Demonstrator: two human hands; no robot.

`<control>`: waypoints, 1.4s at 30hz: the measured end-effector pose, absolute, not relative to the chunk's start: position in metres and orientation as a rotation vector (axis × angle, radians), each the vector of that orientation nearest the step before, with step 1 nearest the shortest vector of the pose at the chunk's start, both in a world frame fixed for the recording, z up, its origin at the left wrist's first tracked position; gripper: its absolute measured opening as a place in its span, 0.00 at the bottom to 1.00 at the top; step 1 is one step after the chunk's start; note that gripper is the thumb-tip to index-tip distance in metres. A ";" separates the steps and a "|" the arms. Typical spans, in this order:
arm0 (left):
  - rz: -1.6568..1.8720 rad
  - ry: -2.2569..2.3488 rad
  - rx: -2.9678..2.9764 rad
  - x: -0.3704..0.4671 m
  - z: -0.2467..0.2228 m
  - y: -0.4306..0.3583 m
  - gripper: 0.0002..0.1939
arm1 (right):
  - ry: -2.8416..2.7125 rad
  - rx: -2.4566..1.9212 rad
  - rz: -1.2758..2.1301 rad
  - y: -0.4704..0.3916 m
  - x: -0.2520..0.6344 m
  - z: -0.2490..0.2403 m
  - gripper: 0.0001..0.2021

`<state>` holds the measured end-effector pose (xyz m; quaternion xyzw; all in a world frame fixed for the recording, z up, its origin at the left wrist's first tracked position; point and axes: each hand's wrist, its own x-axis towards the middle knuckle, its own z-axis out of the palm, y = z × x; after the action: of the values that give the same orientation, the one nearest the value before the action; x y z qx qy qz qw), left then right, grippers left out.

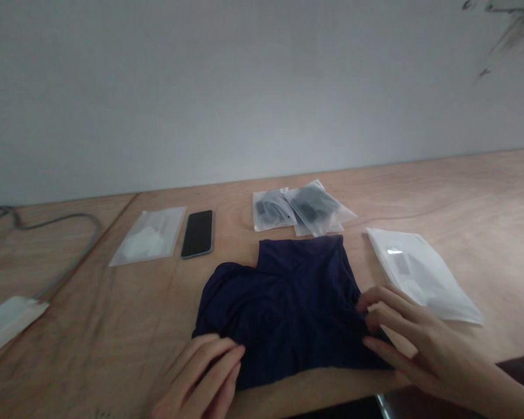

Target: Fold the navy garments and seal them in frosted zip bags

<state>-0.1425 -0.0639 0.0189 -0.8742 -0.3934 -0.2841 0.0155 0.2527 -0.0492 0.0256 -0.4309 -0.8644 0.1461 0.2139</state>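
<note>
A dark navy cloth garment [294, 297], perhaps shorts, lies spread on the wooden table in front of me, with creases and a bunched left side. At its lower left edge, my left hand [203, 372] has its fingers curled together in a pinch on the cloth. My right hand [413, 334] reaches in from the right. Its fingertips touch the garment's right edge, where the fabric is puckered, and its thumb is apart from the fingers. Just beyond that hand lies a white plastic packet [428, 276].
Frosted bags [273, 209] with dark contents lie behind the garment. A phone [198, 234] and a translucent bag [151, 235] are at left. A white power strip [11, 326] with a grey cable [85, 256] sits far left. A wall [244, 93] bounds the table's back.
</note>
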 end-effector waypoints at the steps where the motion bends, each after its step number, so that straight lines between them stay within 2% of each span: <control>1: -0.870 -1.214 -2.740 -0.136 0.021 -0.053 0.21 | -2.400 -1.183 0.365 -0.041 0.243 0.023 0.08; 2: -0.864 -1.200 -2.720 -0.130 0.021 -0.042 0.23 | -2.420 -1.166 0.323 -0.033 0.233 0.020 0.13; 6: -0.462 -1.296 -2.752 -0.123 0.011 -0.011 0.37 | -2.578 -1.157 0.205 -0.011 0.209 0.001 0.33; 10: -0.303 -1.371 -2.795 -0.134 -0.003 -0.006 0.43 | -2.618 -1.209 0.199 -0.007 0.211 -0.015 0.37; 15: -0.319 -1.342 -2.783 -0.140 -0.006 -0.008 0.44 | -2.604 -1.209 0.236 -0.010 0.213 -0.016 0.37; 19: -0.375 -1.298 -2.743 -0.135 0.002 -0.008 0.42 | -2.557 -1.202 0.317 0.001 0.213 0.000 0.35; 25: -0.609 -1.192 -2.779 -0.106 0.023 -0.026 0.27 | -2.326 -1.242 0.132 0.077 0.240 0.023 0.25; 31: -0.641 -1.062 -2.955 -0.080 0.019 -0.039 0.21 | -2.371 -1.338 -0.051 0.152 0.266 0.003 0.41; 37: -0.619 -1.152 -3.022 -0.084 0.011 -0.042 0.21 | -2.346 -1.313 0.001 0.171 0.265 -0.004 0.27; 42: -0.591 -1.190 -3.080 -0.086 0.009 -0.041 0.21 | -2.312 -1.320 0.034 0.137 0.272 0.020 0.24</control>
<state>-0.0861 -0.0407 0.0090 -0.9130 -0.3527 -0.1753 -0.1061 0.2715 0.1373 0.0203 -0.4816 -0.8436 0.0124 0.2371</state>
